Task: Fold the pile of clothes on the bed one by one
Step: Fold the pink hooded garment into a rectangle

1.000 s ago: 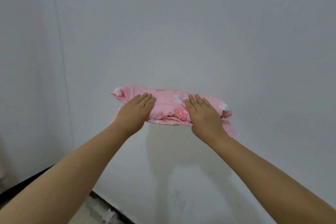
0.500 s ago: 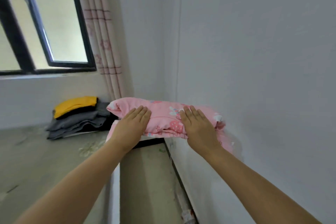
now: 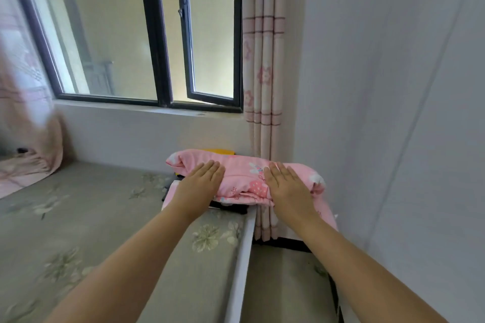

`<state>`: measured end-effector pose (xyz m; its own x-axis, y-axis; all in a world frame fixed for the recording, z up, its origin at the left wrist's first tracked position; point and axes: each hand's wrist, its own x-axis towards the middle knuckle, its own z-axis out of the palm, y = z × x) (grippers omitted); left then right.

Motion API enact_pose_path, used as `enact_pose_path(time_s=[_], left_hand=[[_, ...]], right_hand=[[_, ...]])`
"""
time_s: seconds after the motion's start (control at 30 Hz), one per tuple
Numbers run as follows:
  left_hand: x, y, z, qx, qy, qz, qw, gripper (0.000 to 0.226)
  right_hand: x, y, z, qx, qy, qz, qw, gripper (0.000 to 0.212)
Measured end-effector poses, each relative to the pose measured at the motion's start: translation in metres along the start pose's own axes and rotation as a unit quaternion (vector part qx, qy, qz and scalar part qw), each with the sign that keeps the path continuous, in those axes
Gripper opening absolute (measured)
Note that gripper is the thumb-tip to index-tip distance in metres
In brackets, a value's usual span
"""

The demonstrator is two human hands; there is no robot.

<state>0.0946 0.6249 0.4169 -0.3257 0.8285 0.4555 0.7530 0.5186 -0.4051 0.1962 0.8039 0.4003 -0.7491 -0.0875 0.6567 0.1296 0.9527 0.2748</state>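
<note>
While the bed (image 3: 110,231) runs wide w/ its floral cover, the step in hand looks like stacking: a folded pink garment (image 3: 244,174) is carried flat over the stack of folded clothes (image 3: 231,208) at the far corner by the curtain (image 3: 263,86). Left hand (image 3: 200,186) & right hand (image 3: 287,187) lie apart on top, fingers straight, pressing it. Next prob: lower it square onto the stack, then let go.
</note>
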Motion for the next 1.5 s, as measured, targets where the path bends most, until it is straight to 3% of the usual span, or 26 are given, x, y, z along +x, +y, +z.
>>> enact_pose_path(time_s=[0.27, 0.43, 0.5, 0.57, 0.67, 0.73, 0.83, 0.93, 1.07, 1.13, 1.2, 1.27, 1.33, 1.43, 1.5], left_hand=[[0.115, -0.043, 0.136, 0.018, -0.023, -0.024, 0.999, 0.065], [0.176, -0.072, 0.228, -0.012, -0.164, -0.099, 0.981, 0.075], [0.192, -0.094, 0.269, -0.015, -0.183, -0.101, 0.978, 0.069], [0.206, -0.115, 0.295, -0.064, -0.235, -0.157, 0.957, 0.066], [0.225, -0.160, 0.323, -0.035, -0.203, -0.166, 0.964, 0.078], [0.238, -0.198, 0.347, 0.029, -0.155, -0.132, 0.979, 0.071], [0.261, -0.256, 0.396, 0.041, -0.141, -0.129, 0.981, 0.062], [0.285, -0.313, 0.445, 0.040, -0.093, -0.123, 0.987, 0.035], [0.292, -0.359, 0.525, 0.033, -0.081, -0.119, 0.989, 0.043], [0.273, -0.356, 0.574, 0.013, -0.094, -0.137, 0.986, 0.047], [0.248, -0.336, 0.613, -0.025, -0.193, -0.172, 0.966, 0.056], [0.222, -0.310, 0.646, -0.075, -0.350, -0.211, 0.910, 0.063], [0.212, -0.295, 0.660, -0.121, -0.440, -0.235, 0.858, 0.066], [0.220, -0.302, 0.656, -0.127, -0.450, -0.233, 0.853, 0.071], [0.233, -0.319, 0.646, -0.122, -0.393, -0.231, 0.882, 0.061]], right_hand=[[0.086, 0.073, 0.156, 0.041, -0.021, -0.038, 0.998, 0.071], [0.140, 0.108, 0.267, 0.100, -0.072, -0.068, 0.990, 0.072], [0.169, 0.116, 0.308, 0.119, -0.088, -0.084, 0.985, 0.072], [0.201, 0.117, 0.346, 0.134, -0.101, -0.103, 0.980, 0.072], [0.251, 0.104, 0.400, 0.158, -0.111, -0.123, 0.973, 0.075], [0.286, 0.093, 0.434, 0.168, -0.107, -0.120, 0.973, 0.072], [0.338, 0.075, 0.484, 0.173, -0.103, -0.088, 0.976, 0.062], [0.382, 0.059, 0.535, 0.207, -0.065, -0.030, 0.976, 0.059], [0.399, 0.028, 0.603, 0.191, -0.065, 0.020, 0.979, 0.059], [0.385, 0.008, 0.632, 0.195, -0.110, 0.023, 0.974, 0.057], [0.359, -0.013, 0.651, 0.172, -0.195, -0.003, 0.966, 0.045], [0.341, -0.028, 0.656, 0.148, -0.335, -0.006, 0.931, 0.049], [0.333, -0.034, 0.661, 0.143, -0.454, 0.006, 0.879, 0.068], [0.332, -0.023, 0.672, 0.164, -0.519, -0.060, 0.837, 0.070], [0.345, -0.006, 0.672, 0.207, -0.498, -0.073, 0.839, 0.061]])
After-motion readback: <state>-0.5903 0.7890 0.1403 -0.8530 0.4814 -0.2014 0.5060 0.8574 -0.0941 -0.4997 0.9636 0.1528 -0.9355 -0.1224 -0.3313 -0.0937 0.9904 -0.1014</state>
